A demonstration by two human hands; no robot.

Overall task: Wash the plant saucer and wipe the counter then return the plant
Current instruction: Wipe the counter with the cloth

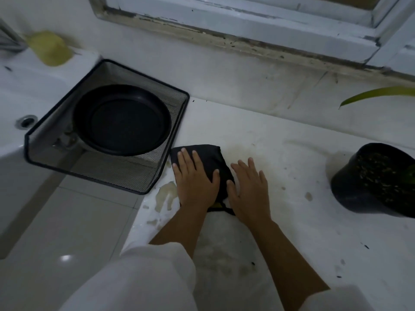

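Observation:
A dark folded cloth lies on the white counter beside the mesh basket. My left hand presses flat on the cloth with straight fingers. My right hand rests flat on the counter, its thumb touching the cloth's right edge. The black round plant saucer leans tilted inside a black wire-mesh basket at the left. The plant's black pot, filled with soil, stands at the right edge of the counter, one green leaf reaching out above it.
A white sink with a drain hole sits at far left, a blurred yellow-green object on its rim. Brownish puddles and stains mark the counter near its left edge. A worn window sill runs behind. Tiled floor lies below.

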